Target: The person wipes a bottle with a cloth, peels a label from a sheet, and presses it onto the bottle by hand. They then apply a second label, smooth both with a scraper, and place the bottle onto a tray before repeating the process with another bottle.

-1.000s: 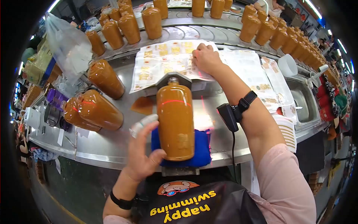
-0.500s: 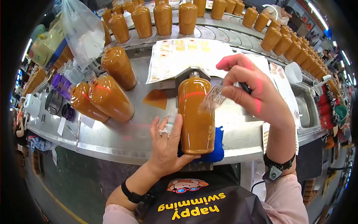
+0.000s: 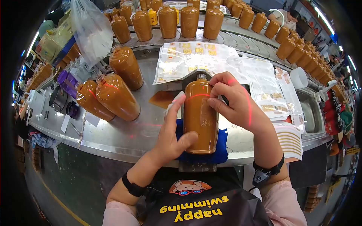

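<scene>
A glossy brown bottle (image 3: 194, 128) lies tilted on a dark rest and a blue cloth (image 3: 222, 146), its neck pointing away from me. A red laser line crosses its upper part. My right hand (image 3: 233, 103) pinches the upper edge of a clear decal film (image 3: 206, 113) against the bottle's right side. Something dark, partly hidden, is tucked in that hand. Pale characters show on the bottle below the film. My left hand (image 3: 169, 135) is open along the bottle's left side, its thumb over the bottle's lower part and white wrapping on a fingertip.
Three brown bottles (image 3: 118, 98) stand at the left. Decal sheets (image 3: 169, 71) lie behind the rest and at the right, beside a sink (image 3: 312, 113). A curved conveyor (image 3: 241, 39) carries several bottles. Another person (image 3: 286, 19) sits at the far right.
My right hand has brought the film from the air onto the bottle's right side. My left hand has loosened from the bottle's lower left, fingers now stretched upward. Bottles on the conveyor have shifted.
</scene>
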The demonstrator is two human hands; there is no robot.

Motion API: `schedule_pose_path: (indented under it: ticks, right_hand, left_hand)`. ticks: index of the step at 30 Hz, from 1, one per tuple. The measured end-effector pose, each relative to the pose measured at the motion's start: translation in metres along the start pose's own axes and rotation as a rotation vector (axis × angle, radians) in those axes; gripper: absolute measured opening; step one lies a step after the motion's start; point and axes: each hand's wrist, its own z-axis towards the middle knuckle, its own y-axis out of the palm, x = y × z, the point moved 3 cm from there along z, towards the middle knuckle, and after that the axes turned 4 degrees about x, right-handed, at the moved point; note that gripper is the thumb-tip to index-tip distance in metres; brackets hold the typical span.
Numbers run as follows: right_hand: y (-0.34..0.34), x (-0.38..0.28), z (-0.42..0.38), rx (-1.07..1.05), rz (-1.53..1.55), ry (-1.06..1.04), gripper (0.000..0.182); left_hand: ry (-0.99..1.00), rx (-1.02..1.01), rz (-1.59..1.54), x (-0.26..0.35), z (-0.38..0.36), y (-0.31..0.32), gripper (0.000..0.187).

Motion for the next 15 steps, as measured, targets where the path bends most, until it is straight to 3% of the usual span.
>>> schedule_pose_path:
  ticks: [2,6,10,15]
  right_hand:
    - [0.003,0.001,0.000,0.034,-0.023,-0.027,0.015]
    - [0.007,0.003,-0.002,0.108,-0.078,-0.036,0.014]
    - [0.004,0.002,-0.017,0.389,-0.065,0.009,0.011]
    - [0.016,-0.010,-0.043,0.266,-0.109,-0.041,0.037]
  left_hand:
    - [-0.129,0.091,-0.180,-0.005,0.017,0.009,0.092]
    - [-0.295,0.107,-0.247,-0.008,0.028,0.021,0.087]
    - [-0.354,0.130,-0.499,-0.006,0.030,0.025,0.084]
    - [-0.351,0.153,-0.442,-0.016,0.036,0.026,0.079]
